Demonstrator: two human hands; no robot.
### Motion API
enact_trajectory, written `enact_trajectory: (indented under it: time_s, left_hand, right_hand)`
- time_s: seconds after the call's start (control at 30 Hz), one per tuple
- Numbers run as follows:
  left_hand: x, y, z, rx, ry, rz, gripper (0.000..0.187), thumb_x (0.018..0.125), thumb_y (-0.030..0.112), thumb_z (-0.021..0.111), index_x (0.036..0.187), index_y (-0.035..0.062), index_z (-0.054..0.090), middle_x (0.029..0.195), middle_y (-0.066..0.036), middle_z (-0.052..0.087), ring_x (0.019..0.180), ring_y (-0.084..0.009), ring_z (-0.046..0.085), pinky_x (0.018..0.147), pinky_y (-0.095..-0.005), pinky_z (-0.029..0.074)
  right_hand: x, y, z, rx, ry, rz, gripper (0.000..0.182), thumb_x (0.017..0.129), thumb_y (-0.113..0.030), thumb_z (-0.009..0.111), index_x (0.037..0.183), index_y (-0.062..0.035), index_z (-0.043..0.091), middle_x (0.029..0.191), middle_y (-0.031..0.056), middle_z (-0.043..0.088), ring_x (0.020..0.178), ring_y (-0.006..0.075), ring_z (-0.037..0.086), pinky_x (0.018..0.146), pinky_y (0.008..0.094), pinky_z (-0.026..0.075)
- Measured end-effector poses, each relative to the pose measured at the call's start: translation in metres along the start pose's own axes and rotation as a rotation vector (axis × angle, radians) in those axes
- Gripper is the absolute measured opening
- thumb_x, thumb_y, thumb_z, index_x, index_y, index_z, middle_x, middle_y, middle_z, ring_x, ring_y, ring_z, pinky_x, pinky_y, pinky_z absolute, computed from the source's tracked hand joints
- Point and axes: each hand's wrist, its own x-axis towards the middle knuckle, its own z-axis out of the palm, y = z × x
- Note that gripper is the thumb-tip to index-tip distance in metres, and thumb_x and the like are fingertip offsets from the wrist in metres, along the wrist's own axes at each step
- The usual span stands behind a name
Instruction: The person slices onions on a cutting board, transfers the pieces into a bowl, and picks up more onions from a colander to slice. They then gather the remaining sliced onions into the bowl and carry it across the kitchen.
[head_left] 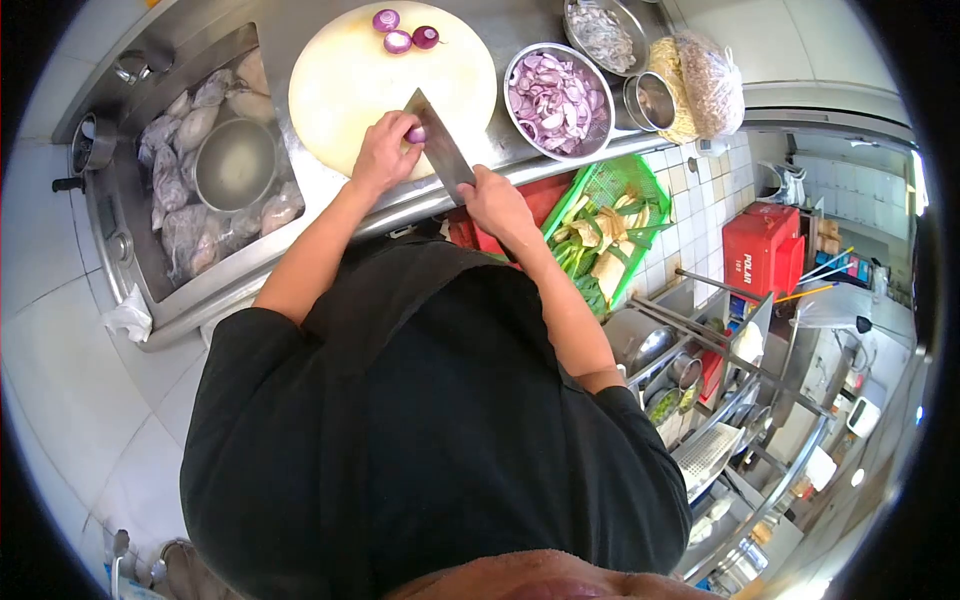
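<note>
My left hand (385, 152) is closed around a small purple onion (416, 134) near the front of the round cutting board (335, 90). Gripped by its handle in my right hand (497, 205) is a cleaver (444, 148), its broad blade right beside the onion and slanting over the board. Several purple onion pieces (398, 42) lie at the board's far side. To the right of the board stands a metal colander (513, 118) full of sliced purple onion (560, 100).
On the left, a sink (205, 70) holds bagged meat (190, 235) and a round bowl (236, 165). Beyond the colander are another bowl (640, 55), a small pot (652, 102) and filled bags (708, 85). Below the counter edge sits a green crate (650, 185) of vegetables.
</note>
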Motion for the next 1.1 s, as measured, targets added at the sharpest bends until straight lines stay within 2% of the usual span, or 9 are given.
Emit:
enact_trajectory:
  time_s: [0.03, 0.17, 0.27, 0.37, 0.5, 0.67, 0.77, 1.0, 1.1]
  left_hand:
    - [0.005, -0.001, -0.003, 0.001, -0.048, -0.023, 0.031, 0.082, 0.011, 0.076, 0.109, 0.0012, 0.067, 0.107, -0.016, 0.066, 0.101, -0.0374, 0.065, 0.089, -0.0458, 0.052]
    - [0.002, -0.007, -0.02, 0.215, -0.24, 0.01, 0.027, 0.08, 0.012, 0.075, 0.105, 0.0029, 0.069, 0.104, -0.013, 0.065, 0.1, -0.0362, 0.063, 0.087, -0.0447, 0.051]
    - [-0.006, -0.004, -0.029, -0.017, -0.002, 0.054, 0.023, 0.079, 0.008, 0.074, 0.101, 0.0023, 0.068, 0.102, -0.013, 0.064, 0.096, -0.0346, 0.062, 0.085, -0.0434, 0.051]
    - [-0.011, -0.007, -0.031, -0.057, -0.063, 0.084, 0.024, 0.079, 0.003, 0.076, 0.101, 0.0005, 0.067, 0.104, -0.014, 0.065, 0.1, -0.0326, 0.063, 0.089, -0.0427, 0.051]
    - [-0.006, -0.015, -0.027, -0.025, -0.149, 0.149, 0.023, 0.076, -0.001, 0.074, 0.097, 0.001, 0.065, 0.103, -0.014, 0.064, 0.099, -0.0337, 0.061, 0.089, -0.0423, 0.051]
    - [-0.002, -0.015, -0.032, -0.044, -0.211, 0.153, 0.021, 0.076, -0.002, 0.07, 0.095, 0.0001, 0.063, 0.102, -0.015, 0.063, 0.098, -0.0354, 0.06, 0.088, -0.0428, 0.05]
    - [-0.006, -0.017, -0.027, -0.046, -0.138, 0.179, 0.02, 0.076, -0.001, 0.069, 0.096, -0.0001, 0.063, 0.103, -0.016, 0.063, 0.099, -0.0359, 0.059, 0.089, -0.0437, 0.049]
    - [-0.011, -0.022, -0.024, -0.013, -0.14, 0.119, 0.021, 0.079, 0.003, 0.071, 0.099, 0.0011, 0.065, 0.106, -0.015, 0.065, 0.104, -0.0348, 0.061, 0.093, -0.0434, 0.049]
    - [-0.01, -0.022, -0.021, -0.034, -0.099, 0.122, 0.02, 0.08, 0.004, 0.071, 0.099, 0.002, 0.066, 0.106, -0.014, 0.065, 0.103, -0.0343, 0.062, 0.093, -0.0433, 0.049]
  right_hand:
    - [-0.005, -0.003, -0.012, 0.053, -0.069, 0.054, 0.035, 0.095, -0.026, 0.063, 0.117, 0.0009, 0.06, 0.105, 0.0309, 0.071, 0.107, 0.0492, 0.067, 0.096, 0.057, 0.05]
    - [-0.022, 0.031, 0.002, 0.354, -0.144, -0.068, 0.039, 0.096, -0.028, 0.061, 0.124, -0.0015, 0.059, 0.112, 0.0333, 0.069, 0.11, 0.0539, 0.062, 0.097, 0.0569, 0.049]
    - [-0.026, 0.025, 0.01, 0.203, -0.04, 0.04, 0.036, 0.099, -0.03, 0.059, 0.121, -0.0009, 0.06, 0.104, 0.034, 0.07, 0.105, 0.0536, 0.064, 0.093, 0.0591, 0.05]
    - [-0.038, -0.011, -0.006, 0.066, -0.019, 0.095, 0.033, 0.102, -0.031, 0.057, 0.116, -0.0013, 0.061, 0.094, 0.0332, 0.07, 0.095, 0.0526, 0.067, 0.086, 0.0613, 0.052]
    - [-0.032, -0.008, 0.019, -0.018, 0.054, 0.025, 0.031, 0.102, -0.031, 0.056, 0.109, -0.0017, 0.062, 0.085, 0.0303, 0.07, 0.084, 0.05, 0.069, 0.079, 0.0617, 0.053]
    - [-0.042, -0.021, -0.001, -0.036, 0.077, -0.021, 0.029, 0.101, -0.029, 0.057, 0.103, -0.0008, 0.062, 0.083, 0.0299, 0.07, 0.083, 0.0499, 0.069, 0.078, 0.0613, 0.054]
    - [-0.035, -0.009, 0.02, -0.048, 0.101, -0.031, 0.028, 0.101, -0.028, 0.057, 0.101, -0.0007, 0.063, 0.081, 0.0296, 0.07, 0.081, 0.0502, 0.069, 0.075, 0.0608, 0.054]
    - [-0.036, -0.012, 0.014, -0.022, 0.135, -0.092, 0.026, 0.1, -0.027, 0.057, 0.1, -0.0014, 0.063, 0.079, 0.0293, 0.069, 0.078, 0.0503, 0.069, 0.073, 0.0599, 0.055]
    - [-0.026, -0.01, 0.016, -0.065, 0.072, -0.051, 0.026, 0.1, -0.027, 0.057, 0.101, -0.0014, 0.063, 0.079, 0.0295, 0.069, 0.078, 0.0504, 0.069, 0.074, 0.0603, 0.055]
